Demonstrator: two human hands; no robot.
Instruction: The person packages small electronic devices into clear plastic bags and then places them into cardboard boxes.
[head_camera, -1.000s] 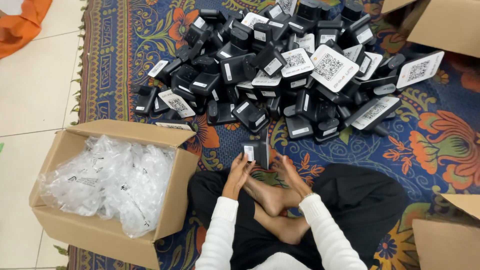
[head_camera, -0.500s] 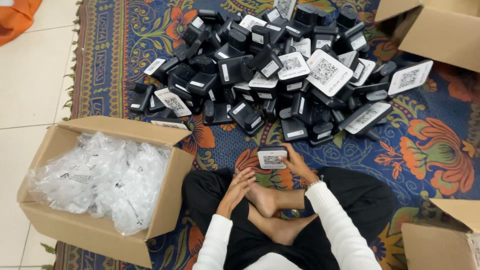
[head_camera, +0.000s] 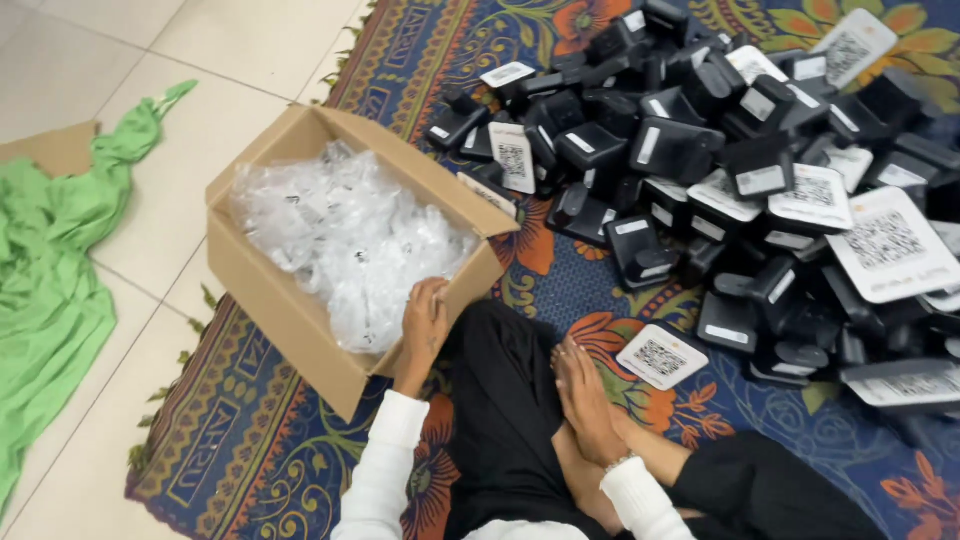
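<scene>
1. The left hand reaches over the near rim of the open cardboard box, fingers curled down onto the heap of clear plastic bags that fills it. Whether it pinches a bag or only touches the heap cannot be told.
2. The box sits just beside the person's left knee, flaps folded outward, probably so the bags stay within easy reach without leaning.
3. The right hand lies flat and empty, fingers loosely together, resting on the person's crossed legs.
4. Just beyond that hand, a small white card with a square code pattern lies face up on the rug, apart from the fingers.
5. Further out spreads a large pile of black devices, many bearing white labels, tumbled loosely to the person's front right.
6. Everything rests on a patterned rug in blue, orange and red, laid over a pale tiled floor.
7. A green cloth lies crumpled on the tiles to the left.
</scene>
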